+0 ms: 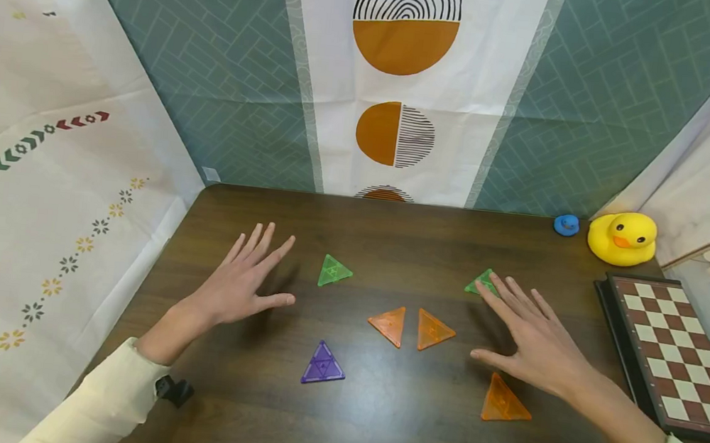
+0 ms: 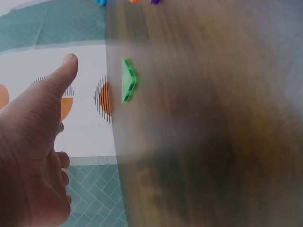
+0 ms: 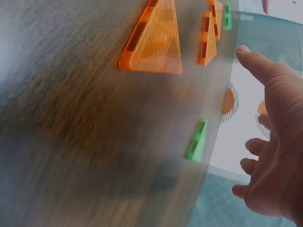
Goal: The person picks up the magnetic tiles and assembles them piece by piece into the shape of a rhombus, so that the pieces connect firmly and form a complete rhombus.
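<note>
My left hand [image 1: 245, 284] hovers over the left side of the table, fingers spread, holding nothing. Nearest to it lies a green triangular tile [image 1: 334, 271], with a purple triangular tile [image 1: 323, 365] nearer the front. My right hand [image 1: 533, 338] is likewise spread above the right side, holding nothing. Its fingertips partly cover a second green triangular tile [image 1: 479, 283] in the head view. Two orange triangular tiles, one on the left [image 1: 388, 325] and one on the right [image 1: 434, 330], lie side by side mid-table. A third orange triangular tile [image 3: 156, 42] lies below my right hand.
A checkered game board [image 1: 679, 349] lies along the table's right edge. At the back right corner sit a yellow rubber duck [image 1: 623, 239] and a small blue duck [image 1: 566, 225]. Patterned cloths [image 1: 400, 83] hang behind the dark wooden table [image 1: 233, 417].
</note>
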Available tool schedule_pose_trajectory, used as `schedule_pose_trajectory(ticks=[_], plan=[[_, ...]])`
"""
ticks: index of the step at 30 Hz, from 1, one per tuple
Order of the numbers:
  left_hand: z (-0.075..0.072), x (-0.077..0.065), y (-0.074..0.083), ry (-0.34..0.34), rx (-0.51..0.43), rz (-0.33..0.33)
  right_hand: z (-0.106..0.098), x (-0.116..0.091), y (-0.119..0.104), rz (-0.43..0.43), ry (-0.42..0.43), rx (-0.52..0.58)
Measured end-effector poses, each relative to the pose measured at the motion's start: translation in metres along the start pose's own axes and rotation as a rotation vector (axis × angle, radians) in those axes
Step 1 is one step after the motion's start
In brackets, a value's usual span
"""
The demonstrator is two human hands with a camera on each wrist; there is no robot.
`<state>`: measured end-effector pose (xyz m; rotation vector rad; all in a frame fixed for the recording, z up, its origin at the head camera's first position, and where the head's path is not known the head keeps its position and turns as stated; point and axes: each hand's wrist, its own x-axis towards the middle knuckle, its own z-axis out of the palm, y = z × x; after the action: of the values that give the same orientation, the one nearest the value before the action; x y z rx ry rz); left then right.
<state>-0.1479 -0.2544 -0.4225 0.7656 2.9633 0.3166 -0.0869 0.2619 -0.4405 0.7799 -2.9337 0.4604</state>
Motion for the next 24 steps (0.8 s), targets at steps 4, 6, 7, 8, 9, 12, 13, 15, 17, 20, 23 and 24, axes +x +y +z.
schedule_pose_trajectory(ticks=[4,6,7,8,9,12,13,15,17,20,23,24], plan=[[-0.004,0.009,-0.001,0.007,-0.007,0.025,0.006,0.009,-0.006,-0.035,-0.005,0.047],[-0.004,0.014,0.000,0.011,-0.022,0.037,0.009,0.013,-0.010,-0.050,-0.010,0.068],[-0.003,0.016,0.000,0.016,-0.032,0.043,0.010,0.015,-0.012,-0.056,-0.014,0.078],[-0.002,0.019,0.001,0.018,-0.049,0.049,0.012,0.017,-0.014,-0.060,-0.018,0.090],[-0.001,0.022,0.001,0.018,-0.070,0.054,0.013,0.019,-0.016,-0.065,-0.023,0.102],[0.002,0.028,0.004,0.005,-0.153,0.053,0.017,0.025,-0.022,-0.068,-0.043,0.151],[0.004,0.030,0.004,-0.002,-0.189,0.047,0.019,0.026,-0.025,-0.065,-0.049,0.171],[0.006,0.033,0.006,-0.018,-0.257,0.026,0.022,0.030,-0.030,-0.057,-0.063,0.211],[0.010,0.037,0.007,-0.026,-0.314,0.008,0.026,0.033,-0.036,-0.046,-0.072,0.252],[0.015,0.041,0.007,-0.028,-0.370,-0.013,0.033,0.038,-0.044,-0.039,-0.077,0.302],[0.021,0.046,0.007,-0.029,-0.412,-0.022,0.039,0.043,-0.052,-0.045,-0.068,0.334],[0.023,0.048,0.007,-0.032,-0.423,-0.029,0.041,0.044,-0.054,-0.046,-0.066,0.339]])
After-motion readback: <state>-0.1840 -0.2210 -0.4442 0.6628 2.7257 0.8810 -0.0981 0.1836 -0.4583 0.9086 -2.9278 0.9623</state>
